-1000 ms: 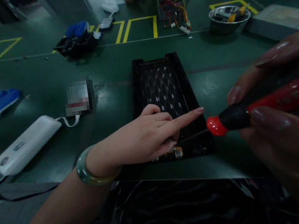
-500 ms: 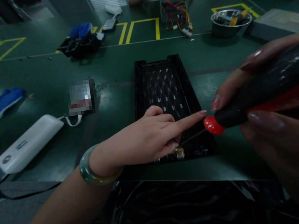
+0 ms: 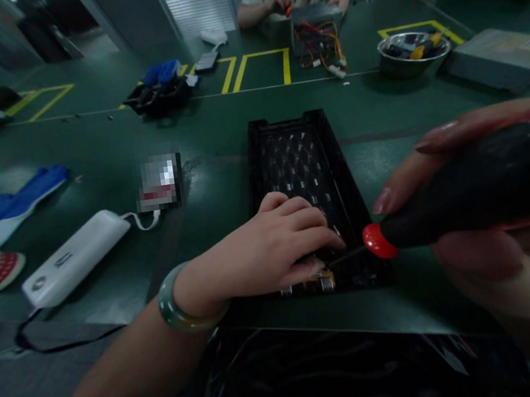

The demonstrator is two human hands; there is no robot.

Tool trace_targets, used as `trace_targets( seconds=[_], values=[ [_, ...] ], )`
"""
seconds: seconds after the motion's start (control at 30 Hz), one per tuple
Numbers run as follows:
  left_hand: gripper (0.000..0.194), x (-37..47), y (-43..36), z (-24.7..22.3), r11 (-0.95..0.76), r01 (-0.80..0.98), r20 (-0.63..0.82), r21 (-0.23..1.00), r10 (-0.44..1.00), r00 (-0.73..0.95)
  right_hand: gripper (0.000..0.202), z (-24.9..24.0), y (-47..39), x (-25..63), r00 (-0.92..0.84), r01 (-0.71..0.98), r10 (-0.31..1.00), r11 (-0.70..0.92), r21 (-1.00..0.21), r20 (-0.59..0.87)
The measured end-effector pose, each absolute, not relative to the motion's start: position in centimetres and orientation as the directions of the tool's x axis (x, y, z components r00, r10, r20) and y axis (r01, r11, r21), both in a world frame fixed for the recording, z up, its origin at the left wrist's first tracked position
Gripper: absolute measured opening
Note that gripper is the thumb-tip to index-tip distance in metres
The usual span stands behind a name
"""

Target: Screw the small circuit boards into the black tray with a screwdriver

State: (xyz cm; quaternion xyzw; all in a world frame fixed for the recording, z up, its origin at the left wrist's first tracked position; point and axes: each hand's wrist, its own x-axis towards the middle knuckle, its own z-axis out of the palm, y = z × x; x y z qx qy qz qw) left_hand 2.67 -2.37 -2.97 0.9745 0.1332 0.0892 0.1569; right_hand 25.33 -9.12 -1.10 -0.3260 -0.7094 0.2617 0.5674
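Observation:
A black plastic panel with a patterned inner face lies on the green table. At its near end sits a small circuit board with metal connectors. My left hand rests over the board, fingers bent, thumb and index near its edge; whatever lies under the fingertips is hidden. My right hand is wrapped round a black and red screwdriver with a red collar. The thin shaft slants down left, its tip by the board close to my left thumb.
On the left lie a white power bank with a cable and a blue-white glove. Farther off are a black tray, a steel bowl and a grey metal box. Opposite, a person handles a wired metal unit.
My left index finger, stretched toward the screwdriver before, is now bent down over the panel. The whole view has shifted, with the table lower and more to the right in the picture.

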Motion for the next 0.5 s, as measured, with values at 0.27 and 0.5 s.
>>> trace_targets(
  seconds=[0.27,0.5],
  values=[
    [0.012,2.64,-2.12,-2.67,-0.919,0.235,0.077,0.315,0.272,0.959,0.060,-1.16,-9.39,25.89,-0.171,0.330,0.713,0.692,-0.642,0.680],
    [0.011,2.64,-2.19,-2.69,-0.919,0.226,0.095,0.324,0.269,0.958,0.063,-1.35,-10.03,25.45,-0.094,0.179,0.815,0.579,-0.796,0.572]
  ],
)
